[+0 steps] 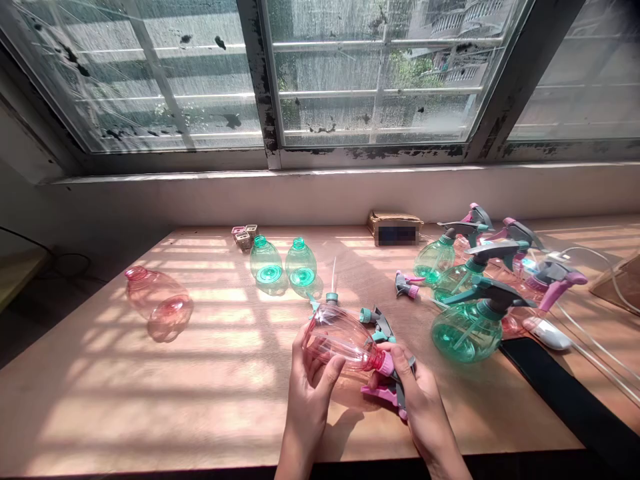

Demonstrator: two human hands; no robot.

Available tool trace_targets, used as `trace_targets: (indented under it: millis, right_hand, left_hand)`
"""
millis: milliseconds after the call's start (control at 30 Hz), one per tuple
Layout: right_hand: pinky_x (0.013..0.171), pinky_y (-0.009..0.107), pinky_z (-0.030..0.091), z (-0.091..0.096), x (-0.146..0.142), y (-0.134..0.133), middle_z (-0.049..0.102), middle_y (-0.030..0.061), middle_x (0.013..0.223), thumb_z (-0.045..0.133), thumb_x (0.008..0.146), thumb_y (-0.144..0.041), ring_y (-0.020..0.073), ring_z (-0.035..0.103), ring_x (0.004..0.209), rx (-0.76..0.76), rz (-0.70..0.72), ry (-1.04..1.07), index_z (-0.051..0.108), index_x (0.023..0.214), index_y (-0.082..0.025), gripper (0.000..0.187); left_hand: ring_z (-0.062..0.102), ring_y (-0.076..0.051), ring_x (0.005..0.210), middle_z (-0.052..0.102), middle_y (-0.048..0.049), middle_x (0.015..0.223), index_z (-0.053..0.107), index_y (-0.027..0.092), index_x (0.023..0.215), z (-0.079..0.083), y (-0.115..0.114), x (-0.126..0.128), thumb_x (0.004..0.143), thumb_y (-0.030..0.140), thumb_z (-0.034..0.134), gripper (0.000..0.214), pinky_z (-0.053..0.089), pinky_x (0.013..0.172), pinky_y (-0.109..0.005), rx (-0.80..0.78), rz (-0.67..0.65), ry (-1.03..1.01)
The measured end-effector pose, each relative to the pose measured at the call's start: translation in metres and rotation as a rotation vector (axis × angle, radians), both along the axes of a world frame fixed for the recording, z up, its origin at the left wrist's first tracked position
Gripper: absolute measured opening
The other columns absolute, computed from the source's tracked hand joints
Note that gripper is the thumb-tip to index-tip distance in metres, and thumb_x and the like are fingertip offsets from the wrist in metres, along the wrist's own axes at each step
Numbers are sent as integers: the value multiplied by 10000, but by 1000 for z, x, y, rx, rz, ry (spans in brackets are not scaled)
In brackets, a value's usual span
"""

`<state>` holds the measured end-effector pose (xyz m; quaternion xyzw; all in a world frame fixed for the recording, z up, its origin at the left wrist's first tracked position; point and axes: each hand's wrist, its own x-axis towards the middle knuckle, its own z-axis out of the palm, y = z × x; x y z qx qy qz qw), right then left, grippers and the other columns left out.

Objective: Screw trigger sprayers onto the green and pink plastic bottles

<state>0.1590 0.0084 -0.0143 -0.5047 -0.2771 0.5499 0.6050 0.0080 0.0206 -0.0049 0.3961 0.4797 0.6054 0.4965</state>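
My left hand (311,383) is closed around the body of a clear pink bottle (343,333), which is tilted with its neck to the right. At that neck sits a pink and grey spray head (385,364), its pink trigger hanging downward. My right hand (424,393) grips the spray head by its collar; some of those fingers are hidden behind it. Just beyond the bottle lie a green and grey spray head (383,325) and another green spray head (331,299) with its tube pointing up. A small pink and grey spray head (406,285) rests farther back.
Two open green bottles (301,263) stand toward the back, beside small square tubes (245,236). Another pink bottle (159,300) lies at left. Several assembled spray bottles (467,330) crowd the right, near a white mouse (549,333), cables and a black mat (560,393). A cardboard box (395,220) sits by the wall.
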Motion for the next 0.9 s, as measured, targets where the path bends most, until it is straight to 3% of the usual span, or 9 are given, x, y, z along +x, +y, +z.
trace_targets:
  millis: [133,300,533,667,900]
  right_hand:
    - [311,121,358,-1,0,0,717,32,729,826,796,-667,170,701,564,8,5,-5,752,961,-165,534]
    - [333,131,405,-1,-1,0,689,15,689,813,782,-722,156,677,540,8,-9,12,758,960,-171,582]
    - [511,297,645,0,4,-1,726,17,740,892,731,-646,202,710,591,-37,6,60,760,985,-184,544]
    - [552,336,671,0,4,-2,708,6,660,871,760,-648,211,703,589,-40,32,59,752,1003,-181,540]
    - [557,380,689,3,1,-1,711,23,700,869,727,-695,209,681,597,-45,13,43,757,960,-171,585]
  left_hand:
    - [648,-310,1307,648,-111,1424,540,277,1451,0,1,-1,839,467,799,691,512,1103,-408,3,16,12]
    - [685,-276,1210,701,-104,1269,464,248,1504,-3,1,-2,862,431,787,742,540,1016,-365,-1,-29,-5]
    - [666,-282,1229,643,-124,1379,335,265,1570,-4,-6,1,938,487,678,753,484,1091,-400,60,-99,5]
    - [647,-279,1280,670,-123,1358,317,248,1565,1,-6,2,943,482,685,759,467,1119,-404,61,-108,-14]
    - [629,-296,1328,676,-134,1363,382,243,1529,4,-5,2,901,470,737,756,515,1071,-395,2,-51,-6]
